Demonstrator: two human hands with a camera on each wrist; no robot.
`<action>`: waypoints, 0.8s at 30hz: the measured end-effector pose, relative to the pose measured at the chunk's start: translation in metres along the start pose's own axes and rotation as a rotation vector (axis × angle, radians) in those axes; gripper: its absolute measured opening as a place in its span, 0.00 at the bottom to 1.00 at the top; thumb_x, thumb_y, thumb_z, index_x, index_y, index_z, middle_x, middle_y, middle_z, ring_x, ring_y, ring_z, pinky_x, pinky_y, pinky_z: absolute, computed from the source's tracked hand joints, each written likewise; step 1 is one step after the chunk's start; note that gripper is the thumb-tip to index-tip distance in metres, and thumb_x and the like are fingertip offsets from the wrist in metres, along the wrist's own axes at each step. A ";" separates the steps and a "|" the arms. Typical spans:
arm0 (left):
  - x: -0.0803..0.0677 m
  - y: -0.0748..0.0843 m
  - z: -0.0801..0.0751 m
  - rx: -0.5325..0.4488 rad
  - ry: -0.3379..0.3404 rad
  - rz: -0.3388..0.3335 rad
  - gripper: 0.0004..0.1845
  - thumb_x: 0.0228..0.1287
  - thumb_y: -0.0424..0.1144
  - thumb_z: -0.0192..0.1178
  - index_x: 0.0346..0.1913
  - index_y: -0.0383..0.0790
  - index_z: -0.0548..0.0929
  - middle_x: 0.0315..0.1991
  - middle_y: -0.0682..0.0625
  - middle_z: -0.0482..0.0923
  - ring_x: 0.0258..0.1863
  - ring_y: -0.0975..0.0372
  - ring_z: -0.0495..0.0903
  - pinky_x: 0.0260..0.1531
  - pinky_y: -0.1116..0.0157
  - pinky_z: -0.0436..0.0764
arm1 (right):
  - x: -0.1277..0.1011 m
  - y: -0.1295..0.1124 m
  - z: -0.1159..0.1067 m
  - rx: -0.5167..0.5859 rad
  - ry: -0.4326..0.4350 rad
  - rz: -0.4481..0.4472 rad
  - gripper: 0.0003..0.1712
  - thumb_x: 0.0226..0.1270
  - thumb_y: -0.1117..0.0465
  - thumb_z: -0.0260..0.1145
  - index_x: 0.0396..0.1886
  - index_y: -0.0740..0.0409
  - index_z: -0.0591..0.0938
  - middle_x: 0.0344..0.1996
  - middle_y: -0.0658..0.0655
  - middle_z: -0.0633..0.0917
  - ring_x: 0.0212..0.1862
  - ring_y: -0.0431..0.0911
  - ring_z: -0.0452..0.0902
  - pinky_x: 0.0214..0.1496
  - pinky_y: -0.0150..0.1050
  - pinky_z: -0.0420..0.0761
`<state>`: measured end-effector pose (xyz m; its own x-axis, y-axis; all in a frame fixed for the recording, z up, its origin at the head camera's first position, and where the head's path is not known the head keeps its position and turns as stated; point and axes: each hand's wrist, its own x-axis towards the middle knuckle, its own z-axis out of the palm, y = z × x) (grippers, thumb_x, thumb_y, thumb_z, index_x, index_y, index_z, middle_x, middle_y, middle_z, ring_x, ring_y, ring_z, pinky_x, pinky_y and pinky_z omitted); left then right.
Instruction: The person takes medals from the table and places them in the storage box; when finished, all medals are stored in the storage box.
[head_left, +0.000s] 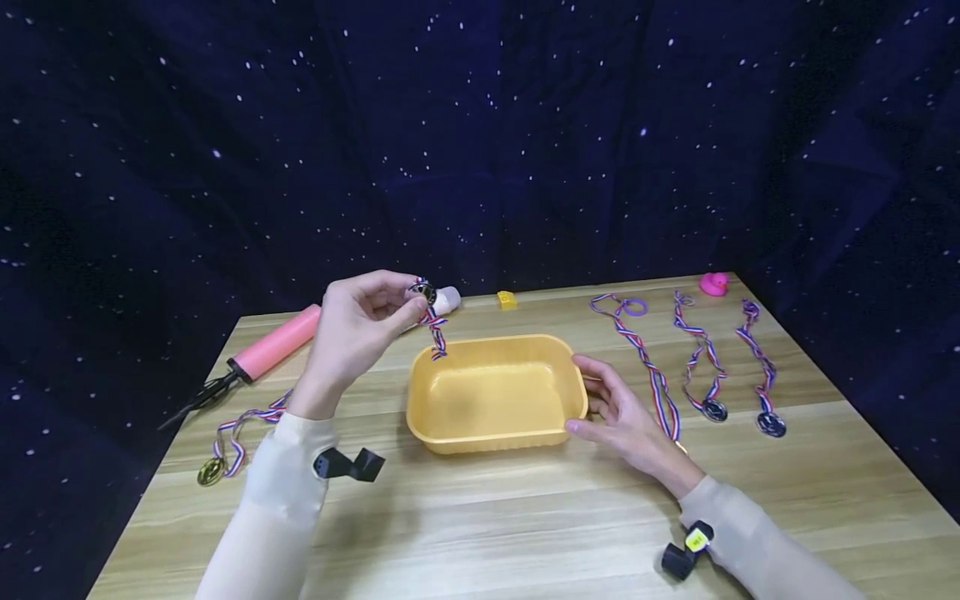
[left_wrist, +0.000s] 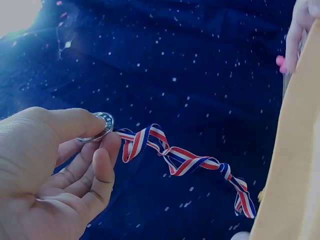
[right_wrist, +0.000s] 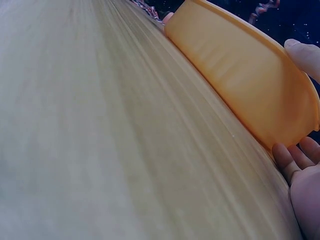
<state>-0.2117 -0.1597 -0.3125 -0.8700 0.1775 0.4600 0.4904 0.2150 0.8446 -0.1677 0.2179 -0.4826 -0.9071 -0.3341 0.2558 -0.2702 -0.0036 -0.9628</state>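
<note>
So my left hand (head_left: 360, 321) is up off the table, pinching a silver medal (head_left: 423, 291) between thumb and fingertips, and its red, white and blue ribbon (head_left: 436, 333) dangles down in a twisty curl over the far left corner of the yellow tray (head_left: 495, 392). From the left wrist view you can see the medal (left_wrist: 98, 127) edge-on in the pinch with the ribbon (left_wrist: 185, 160) trailing off toward the tray's rim. My right hand (head_left: 622, 412) sits at the tray's right end, fingers loosely spread with the tips against its wall, not gripping anything. The tray is sitting flat in the middle of the wooden table (head_left: 480, 517). Off to my right three more medals on ribbons (head_left: 701, 358) are laid out in a row, with a pink rubber duck (head_left: 713, 284) behind them. On my left there's a gold medal (head_left: 211, 472) near the edge, plus a pink pump (head_left: 273, 343) and a small yellow block (head_left: 507, 300) further back.
</note>
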 end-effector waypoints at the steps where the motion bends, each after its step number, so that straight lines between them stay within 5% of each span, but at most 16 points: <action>1: 0.001 0.000 0.005 -0.012 -0.010 0.001 0.13 0.68 0.23 0.75 0.54 0.28 0.91 0.42 0.38 0.93 0.38 0.65 0.91 0.44 0.69 0.92 | 0.000 0.000 0.000 0.000 -0.001 0.000 0.54 0.67 0.72 0.79 0.88 0.62 0.61 0.81 0.68 0.69 0.76 0.62 0.70 0.74 0.33 0.80; 13: 0.006 -0.021 0.066 -0.082 -0.136 0.005 0.16 0.70 0.24 0.74 0.58 0.36 0.90 0.39 0.42 0.90 0.38 0.59 0.89 0.41 0.68 0.91 | 0.000 0.001 -0.001 -0.013 0.003 -0.008 0.55 0.66 0.72 0.79 0.87 0.62 0.61 0.80 0.69 0.70 0.76 0.62 0.71 0.75 0.34 0.79; 24: -0.010 -0.044 0.103 -0.039 -0.307 -0.173 0.10 0.70 0.29 0.76 0.51 0.36 0.91 0.40 0.46 0.94 0.39 0.55 0.94 0.40 0.66 0.90 | 0.000 0.000 0.000 -0.012 -0.001 -0.005 0.54 0.67 0.71 0.80 0.88 0.61 0.61 0.81 0.69 0.69 0.77 0.67 0.69 0.75 0.33 0.78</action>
<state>-0.2198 -0.0725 -0.3824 -0.8812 0.4232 0.2109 0.3300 0.2310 0.9153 -0.1677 0.2182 -0.4827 -0.9055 -0.3348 0.2608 -0.2787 0.0057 -0.9604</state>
